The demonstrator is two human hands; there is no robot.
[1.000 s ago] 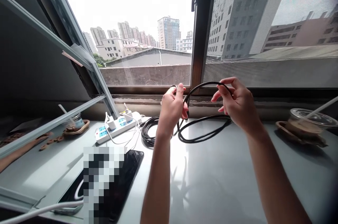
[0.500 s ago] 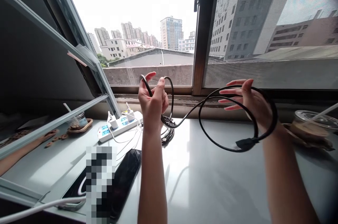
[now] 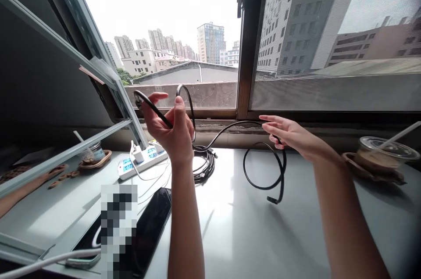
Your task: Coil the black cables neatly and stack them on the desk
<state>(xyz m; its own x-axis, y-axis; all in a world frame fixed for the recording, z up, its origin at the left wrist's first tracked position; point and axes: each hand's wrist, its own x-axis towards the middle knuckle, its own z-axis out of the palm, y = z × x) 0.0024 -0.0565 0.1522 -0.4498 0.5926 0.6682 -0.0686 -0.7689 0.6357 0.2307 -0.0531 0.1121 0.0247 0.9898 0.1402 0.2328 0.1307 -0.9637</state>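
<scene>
A black cable (image 3: 226,127) runs between both hands. My left hand (image 3: 169,127) is closed round part of it, with a loop standing up past the thumb and another arching over toward the left. My right hand (image 3: 286,134) has the cable between thumb and fingers, the fingertips pointing left. From it hangs a loose loop, with a flat black plug (image 3: 272,200) at the low end, just above the table. Behind my left wrist lies a coil of black cable (image 3: 204,171) on the table; whether it joins the held cable I cannot tell.
A white power strip (image 3: 126,169) with chargers and white cords stands at the back left. A black phone (image 3: 154,222) lies near my left forearm. At the right is a drink cup with a straw (image 3: 381,156). A metal shelf frame (image 3: 59,156) crosses the left, with another person's arm (image 3: 29,187) beyond.
My left hand has moved left with its part of the cable. The right hand has turned and shifted left, out of the large loop, and the plug end now hangs lower.
</scene>
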